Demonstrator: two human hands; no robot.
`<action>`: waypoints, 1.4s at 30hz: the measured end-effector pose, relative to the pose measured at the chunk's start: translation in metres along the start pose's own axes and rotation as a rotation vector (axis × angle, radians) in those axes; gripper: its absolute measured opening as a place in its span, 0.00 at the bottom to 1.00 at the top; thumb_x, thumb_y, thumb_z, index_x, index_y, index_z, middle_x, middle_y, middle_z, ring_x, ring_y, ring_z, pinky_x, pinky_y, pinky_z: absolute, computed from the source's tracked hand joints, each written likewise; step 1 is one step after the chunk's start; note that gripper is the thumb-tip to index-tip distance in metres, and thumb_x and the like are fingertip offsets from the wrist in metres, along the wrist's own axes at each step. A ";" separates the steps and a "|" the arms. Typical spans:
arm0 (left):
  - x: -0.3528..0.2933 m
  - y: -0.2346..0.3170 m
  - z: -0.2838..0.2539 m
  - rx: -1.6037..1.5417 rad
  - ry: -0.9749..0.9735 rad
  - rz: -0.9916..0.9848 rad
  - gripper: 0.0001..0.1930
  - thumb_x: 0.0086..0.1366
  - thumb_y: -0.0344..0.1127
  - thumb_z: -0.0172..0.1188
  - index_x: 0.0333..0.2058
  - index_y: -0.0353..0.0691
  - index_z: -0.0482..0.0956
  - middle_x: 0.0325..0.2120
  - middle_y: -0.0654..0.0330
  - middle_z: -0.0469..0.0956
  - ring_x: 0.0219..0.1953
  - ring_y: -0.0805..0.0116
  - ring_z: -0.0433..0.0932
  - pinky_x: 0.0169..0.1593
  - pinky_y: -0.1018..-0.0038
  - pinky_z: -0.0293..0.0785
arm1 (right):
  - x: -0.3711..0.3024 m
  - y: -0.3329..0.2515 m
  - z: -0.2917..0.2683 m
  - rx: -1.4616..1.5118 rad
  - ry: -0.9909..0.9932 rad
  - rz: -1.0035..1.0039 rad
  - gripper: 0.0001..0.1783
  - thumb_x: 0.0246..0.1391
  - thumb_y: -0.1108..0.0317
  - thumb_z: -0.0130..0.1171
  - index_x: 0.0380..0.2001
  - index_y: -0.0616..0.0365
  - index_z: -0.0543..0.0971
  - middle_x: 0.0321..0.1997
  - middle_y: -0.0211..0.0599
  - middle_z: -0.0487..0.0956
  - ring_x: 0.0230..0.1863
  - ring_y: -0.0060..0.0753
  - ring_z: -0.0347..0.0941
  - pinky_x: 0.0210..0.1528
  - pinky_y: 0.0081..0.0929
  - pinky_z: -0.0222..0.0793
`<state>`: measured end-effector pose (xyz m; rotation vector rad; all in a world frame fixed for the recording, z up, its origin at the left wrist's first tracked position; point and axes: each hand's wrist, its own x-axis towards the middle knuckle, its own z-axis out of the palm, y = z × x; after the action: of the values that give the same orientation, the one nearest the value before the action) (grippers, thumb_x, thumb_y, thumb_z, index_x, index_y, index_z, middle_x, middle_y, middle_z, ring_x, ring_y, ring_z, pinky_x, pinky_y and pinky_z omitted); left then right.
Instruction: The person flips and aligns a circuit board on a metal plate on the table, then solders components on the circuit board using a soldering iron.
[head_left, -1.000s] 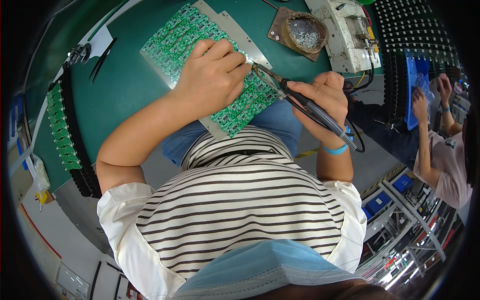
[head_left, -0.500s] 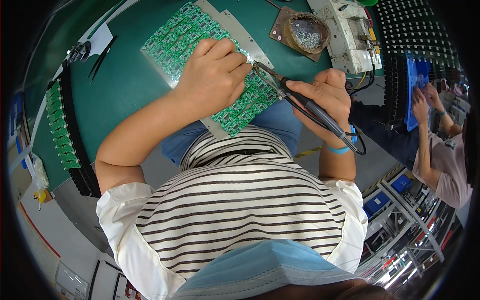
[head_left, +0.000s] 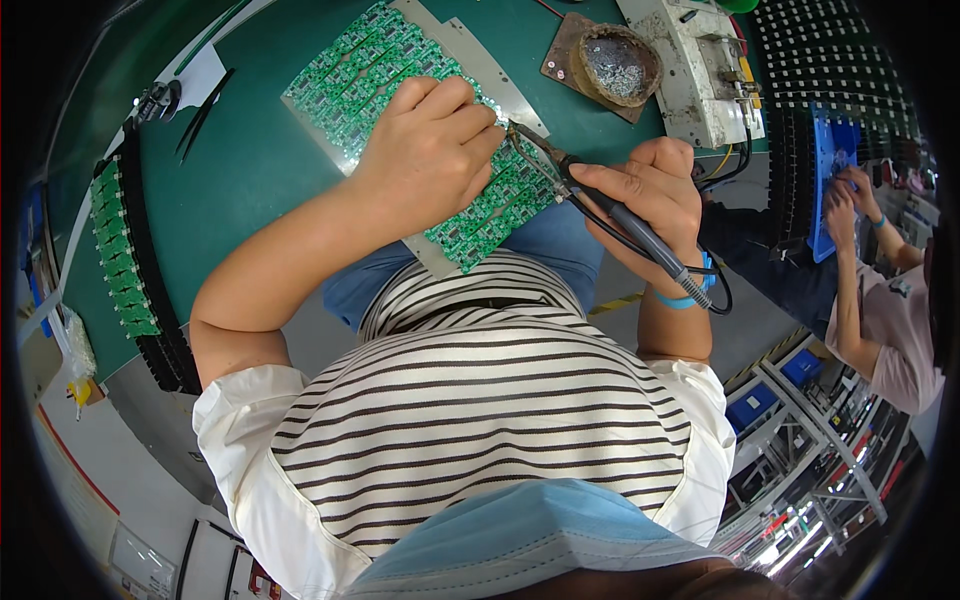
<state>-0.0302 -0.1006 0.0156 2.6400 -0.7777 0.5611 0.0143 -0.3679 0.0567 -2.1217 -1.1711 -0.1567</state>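
Note:
A panel of green circuit boards [head_left: 490, 222] lies on a grey carrier plate [head_left: 480, 68], slanted across the table's front edge. Over the panel, my left hand [head_left: 425, 155] is closed with its fingers curled down; whatever the fingertips pinch is hidden behind the hand. My right hand [head_left: 645, 200] grips a soldering iron [head_left: 625, 218] by its dark handle. The iron's tip points left to the panel's right part, close beside my left fingertips. A thin metal guide tube and a black cable run along the iron.
At the back right a round bowl of solder scraps [head_left: 618, 68] sits on a brown board, beside a worn white machine [head_left: 680, 70]. Black tweezers [head_left: 205, 115] lie at the left. A black rack [head_left: 160, 310] holds green boards [head_left: 122, 255]. A co-worker [head_left: 890, 290] handles a blue tray [head_left: 828, 180].
Both of my hands, the soldering iron and the panel stay almost in place, with only a slight shift of the iron. At the far right, the co-worker's hands have moved a little.

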 end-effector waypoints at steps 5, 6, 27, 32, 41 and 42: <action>0.001 0.000 0.001 0.011 0.038 0.021 0.07 0.53 0.34 0.67 0.33 0.44 0.84 0.34 0.66 0.79 0.44 0.65 0.71 0.55 0.66 0.64 | 0.001 0.001 0.000 -0.009 0.004 -0.015 0.18 0.42 0.73 0.74 0.41 0.54 0.91 0.24 0.26 0.81 0.35 0.30 0.68 0.52 0.30 0.61; 0.001 0.000 0.002 0.013 0.039 0.022 0.07 0.53 0.34 0.67 0.33 0.44 0.84 0.34 0.66 0.79 0.44 0.64 0.71 0.55 0.66 0.64 | 0.001 0.001 0.000 -0.003 0.003 -0.009 0.18 0.42 0.73 0.74 0.41 0.54 0.91 0.24 0.26 0.81 0.35 0.30 0.68 0.52 0.30 0.61; 0.000 0.000 0.000 0.018 0.024 0.020 0.08 0.54 0.34 0.67 0.34 0.44 0.85 0.36 0.66 0.80 0.44 0.64 0.71 0.54 0.66 0.64 | -0.017 0.013 0.002 -0.299 0.351 0.273 0.21 0.40 0.73 0.74 0.44 0.56 0.90 0.28 0.24 0.84 0.35 0.28 0.69 0.51 0.25 0.60; 0.003 -0.002 -0.006 -0.013 0.043 -0.020 0.09 0.55 0.34 0.67 0.36 0.44 0.86 0.39 0.67 0.82 0.44 0.65 0.72 0.54 0.67 0.64 | -0.005 -0.003 -0.004 0.071 0.247 0.238 0.23 0.38 0.73 0.73 0.44 0.56 0.90 0.28 0.23 0.83 0.36 0.28 0.68 0.52 0.27 0.59; -0.003 -0.026 -0.018 -0.003 -0.048 -0.059 0.12 0.57 0.30 0.67 0.41 0.45 0.89 0.44 0.68 0.84 0.46 0.65 0.74 0.55 0.65 0.66 | 0.009 0.004 0.009 0.089 0.058 0.086 0.23 0.38 0.74 0.72 0.44 0.55 0.90 0.28 0.23 0.83 0.36 0.27 0.67 0.56 0.31 0.56; -0.004 -0.027 -0.017 -0.018 -0.045 -0.054 0.12 0.57 0.30 0.67 0.41 0.45 0.89 0.44 0.68 0.83 0.46 0.65 0.74 0.55 0.65 0.66 | 0.010 0.004 0.010 0.088 0.043 0.085 0.23 0.38 0.74 0.72 0.44 0.55 0.90 0.28 0.23 0.83 0.36 0.27 0.67 0.56 0.31 0.56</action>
<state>-0.0221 -0.0701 0.0228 2.6564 -0.7190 0.4800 0.0212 -0.3564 0.0511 -2.0763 -1.0428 -0.1098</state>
